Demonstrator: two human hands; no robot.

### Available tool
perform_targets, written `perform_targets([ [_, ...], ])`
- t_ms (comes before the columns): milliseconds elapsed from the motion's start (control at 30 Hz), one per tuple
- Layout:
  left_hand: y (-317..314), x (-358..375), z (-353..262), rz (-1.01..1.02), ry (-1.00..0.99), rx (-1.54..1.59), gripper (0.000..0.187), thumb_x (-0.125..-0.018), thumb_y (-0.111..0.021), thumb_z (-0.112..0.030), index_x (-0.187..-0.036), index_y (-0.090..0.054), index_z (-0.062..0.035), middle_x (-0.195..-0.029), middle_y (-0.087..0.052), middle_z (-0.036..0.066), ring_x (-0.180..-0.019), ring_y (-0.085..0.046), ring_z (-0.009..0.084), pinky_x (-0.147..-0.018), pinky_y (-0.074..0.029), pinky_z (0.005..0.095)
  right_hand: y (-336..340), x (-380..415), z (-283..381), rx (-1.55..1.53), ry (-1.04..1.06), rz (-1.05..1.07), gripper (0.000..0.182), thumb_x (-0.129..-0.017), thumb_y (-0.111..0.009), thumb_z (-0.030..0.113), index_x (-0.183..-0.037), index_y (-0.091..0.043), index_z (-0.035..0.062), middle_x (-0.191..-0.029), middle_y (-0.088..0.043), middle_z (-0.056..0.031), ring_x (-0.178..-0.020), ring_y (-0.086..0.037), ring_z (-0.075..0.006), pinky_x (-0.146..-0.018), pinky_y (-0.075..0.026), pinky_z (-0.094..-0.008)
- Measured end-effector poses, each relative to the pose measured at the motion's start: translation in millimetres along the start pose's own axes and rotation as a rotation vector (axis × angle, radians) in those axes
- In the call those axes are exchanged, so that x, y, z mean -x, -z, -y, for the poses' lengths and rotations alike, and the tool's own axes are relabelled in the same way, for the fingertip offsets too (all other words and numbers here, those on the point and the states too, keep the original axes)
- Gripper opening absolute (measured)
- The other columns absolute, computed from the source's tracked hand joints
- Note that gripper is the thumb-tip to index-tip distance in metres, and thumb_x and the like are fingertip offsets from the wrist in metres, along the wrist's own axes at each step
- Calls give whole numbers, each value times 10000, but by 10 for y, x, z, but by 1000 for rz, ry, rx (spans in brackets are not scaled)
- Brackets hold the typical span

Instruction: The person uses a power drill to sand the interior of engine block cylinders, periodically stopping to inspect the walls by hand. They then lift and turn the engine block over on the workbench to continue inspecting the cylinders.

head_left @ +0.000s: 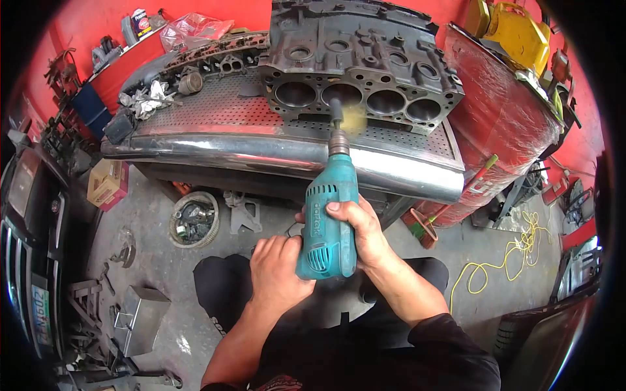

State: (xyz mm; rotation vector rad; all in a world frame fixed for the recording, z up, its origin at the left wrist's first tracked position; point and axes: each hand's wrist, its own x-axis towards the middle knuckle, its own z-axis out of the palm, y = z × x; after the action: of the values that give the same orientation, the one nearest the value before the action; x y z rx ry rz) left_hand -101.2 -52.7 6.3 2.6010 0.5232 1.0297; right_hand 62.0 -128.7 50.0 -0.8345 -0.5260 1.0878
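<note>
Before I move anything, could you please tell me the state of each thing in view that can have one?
Drill: held in left hand and right hand
Drill tip: blurred, likely spinning
Engine block: on the bench, cylinder bores uncovered
Round basket: filled with assorted parts
Yellow cord: loosely tangled on the floor
Broom: slanted, bristles down

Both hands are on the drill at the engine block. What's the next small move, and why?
I'd probably shift the drill slightly right before pushing deeper. Its dark tip overlaps the lower left of the second hole from the left, so it looks off-center, though depth is hard to judge. The yellowish blur beside it suggests spinning.
</note>
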Motion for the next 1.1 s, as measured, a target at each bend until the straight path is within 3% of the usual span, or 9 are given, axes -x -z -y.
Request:
perform_targets([
  [100, -15, -139, 4, -27, -1, 30, 397, -613, -798, -129, -951, -617, -26, -840, -620, 136, -790, -612, 366, -733, -477, 452, -11, -85, 78, 9, 27, 7, 549, -864, -706, 233, -1300, -471, -4, -1074, -605, -139, -971, -689, -261, -823, -603, -399],
  [200, -61, -259, 23, -28, 10, 47, 437, -557, -794, -105, -949, -613, -42, -857, -617, 124, -814, -613, 349, -750, -470, 441, 32, -200, 159, -24, 38, 57, 544, -877, -721, 245, -1291, -467, -1, -1075, -598, -137, -933, -693, -246, -815, -603, -388],
  [467, -146, -453, -64, -42, 20, 42, 377, -617, -793, -112, -943, -619, -33, -840, -631, 142, -799, -614, 378, -736, -474, 454, 151, -359, 332, 38, 76, 94, 463, -885, -729, 275, -1208, -545, -2, -964, -636, -94, -866, -664, -199, -776, -572, -341],
  [1100, -70, -594, -141, -62, -7, 14, 371, -630, -775, -102, -959, -618, -31, -853, -637, 158, -796, -605, 389, -733, -463, 449, 124, -320, 496, 36, 101, 109, 545, -891, -739, 321, -1273, -506, 10, -1046, -620, -94, -934, -629, -178, -824, -545, -333],
])
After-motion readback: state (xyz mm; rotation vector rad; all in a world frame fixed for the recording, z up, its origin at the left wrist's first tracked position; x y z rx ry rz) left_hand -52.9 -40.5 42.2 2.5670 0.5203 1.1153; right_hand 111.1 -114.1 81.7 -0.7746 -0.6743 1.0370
